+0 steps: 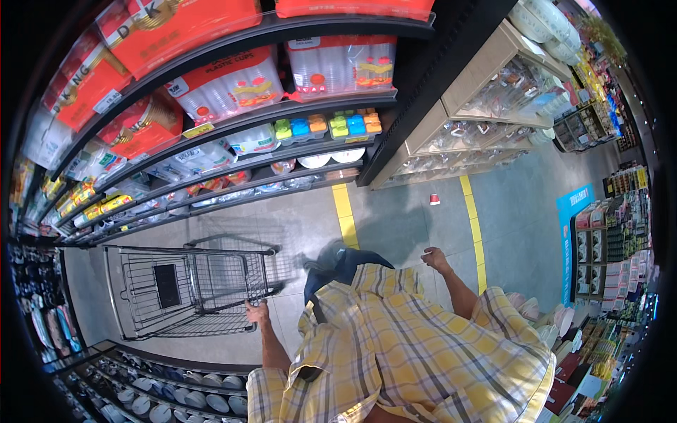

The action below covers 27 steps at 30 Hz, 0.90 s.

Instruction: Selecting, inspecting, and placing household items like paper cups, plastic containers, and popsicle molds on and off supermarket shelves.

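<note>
My left hand [257,313] grips the near corner of a metal wire shopping cart [190,291], which stands on the floor to my left. Inside the cart's basket is a dark rectangular panel [167,286], and no goods show in it. My right hand [436,259] hangs out to my right above the floor, fingers loosely bent and apart, holding nothing visible. A yellow plaid shirt [381,338] covers my body and arms above the forearms.
Ahead, black shelving [338,98] carries packs of plastic cups [341,66] and boxes with coloured lids [301,128]. A wooden display unit [431,127] stands beyond. Bowls and plates [182,395] fill racks at lower left. A small red-and-white object [435,199] lies between yellow floor lines [346,217].
</note>
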Each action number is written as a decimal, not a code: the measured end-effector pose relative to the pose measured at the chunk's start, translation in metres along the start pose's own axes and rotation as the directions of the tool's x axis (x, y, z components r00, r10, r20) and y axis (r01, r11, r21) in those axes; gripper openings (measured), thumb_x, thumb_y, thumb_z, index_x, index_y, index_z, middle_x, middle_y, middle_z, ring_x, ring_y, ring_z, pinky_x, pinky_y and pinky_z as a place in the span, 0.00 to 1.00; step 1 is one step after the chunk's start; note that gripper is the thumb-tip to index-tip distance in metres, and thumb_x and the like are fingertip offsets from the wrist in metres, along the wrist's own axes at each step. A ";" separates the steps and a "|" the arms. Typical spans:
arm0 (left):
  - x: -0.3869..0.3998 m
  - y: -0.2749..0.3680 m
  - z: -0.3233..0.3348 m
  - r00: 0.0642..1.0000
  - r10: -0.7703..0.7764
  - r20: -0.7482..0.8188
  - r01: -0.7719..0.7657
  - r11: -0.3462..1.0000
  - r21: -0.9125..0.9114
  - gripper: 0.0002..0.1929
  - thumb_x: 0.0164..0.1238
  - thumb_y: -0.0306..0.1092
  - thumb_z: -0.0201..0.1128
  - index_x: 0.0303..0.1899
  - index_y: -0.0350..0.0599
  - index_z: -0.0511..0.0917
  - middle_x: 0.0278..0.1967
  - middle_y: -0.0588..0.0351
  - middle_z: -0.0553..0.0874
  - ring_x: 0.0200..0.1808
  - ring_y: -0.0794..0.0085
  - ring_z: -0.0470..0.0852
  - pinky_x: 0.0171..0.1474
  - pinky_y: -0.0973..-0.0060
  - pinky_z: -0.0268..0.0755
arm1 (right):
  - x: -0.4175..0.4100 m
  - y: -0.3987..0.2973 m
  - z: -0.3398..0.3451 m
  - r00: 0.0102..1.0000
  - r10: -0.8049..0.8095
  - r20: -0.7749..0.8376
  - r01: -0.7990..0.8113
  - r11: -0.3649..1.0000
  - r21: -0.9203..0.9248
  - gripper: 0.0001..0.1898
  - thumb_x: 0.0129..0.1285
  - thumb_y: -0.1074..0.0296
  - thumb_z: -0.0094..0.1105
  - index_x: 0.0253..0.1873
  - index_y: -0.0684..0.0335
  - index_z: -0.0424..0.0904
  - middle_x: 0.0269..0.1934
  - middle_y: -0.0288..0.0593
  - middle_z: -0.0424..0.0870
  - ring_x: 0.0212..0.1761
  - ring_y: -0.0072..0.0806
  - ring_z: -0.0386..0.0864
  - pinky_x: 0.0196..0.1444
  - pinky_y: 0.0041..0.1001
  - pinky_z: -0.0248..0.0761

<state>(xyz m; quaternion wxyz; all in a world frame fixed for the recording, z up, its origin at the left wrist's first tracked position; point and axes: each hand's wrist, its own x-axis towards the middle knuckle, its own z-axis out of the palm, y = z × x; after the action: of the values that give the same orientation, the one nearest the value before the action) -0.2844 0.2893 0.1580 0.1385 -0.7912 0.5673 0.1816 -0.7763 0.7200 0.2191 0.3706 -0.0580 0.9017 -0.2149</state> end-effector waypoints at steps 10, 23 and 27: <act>-0.044 0.050 0.016 0.999 0.024 0.048 -0.011 0.966 -0.259 0.52 0.37 0.54 0.73 0.68 0.56 0.56 0.62 0.42 0.66 0.65 0.49 0.59 0.64 0.40 0.42 | 0.007 -0.011 0.042 0.967 0.057 0.250 -0.022 0.990 -0.140 0.24 0.51 0.62 0.68 0.52 0.65 0.75 0.31 0.47 0.84 0.31 0.30 0.82 0.31 0.28 0.76; -0.074 0.061 0.017 0.991 0.123 0.057 -0.100 0.948 -0.302 0.50 0.38 0.44 0.74 0.68 0.53 0.55 0.55 0.39 0.70 0.61 0.48 0.64 0.65 0.51 0.47 | 0.147 -0.263 -0.019 0.770 -0.635 -0.058 0.582 0.738 -0.342 0.23 0.48 0.68 0.61 0.52 0.66 0.73 0.45 0.56 0.78 0.48 0.49 0.76 0.50 0.38 0.70; -0.079 0.058 0.019 0.988 0.154 0.002 -0.147 0.947 -0.285 0.49 0.39 0.41 0.73 0.67 0.48 0.56 0.55 0.37 0.71 0.58 0.45 0.68 0.64 0.59 0.56 | 0.160 -0.355 -0.042 0.742 -0.644 -0.185 0.578 0.755 -0.310 0.29 0.44 0.74 0.62 0.56 0.66 0.69 0.54 0.58 0.73 0.55 0.51 0.72 0.56 0.39 0.68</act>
<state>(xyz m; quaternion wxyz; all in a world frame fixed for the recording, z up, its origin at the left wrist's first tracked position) -0.3649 0.3459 0.1749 0.0159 -0.7551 0.5922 0.2807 -0.9403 0.3728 0.2954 0.1376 -0.3642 0.8933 -0.2244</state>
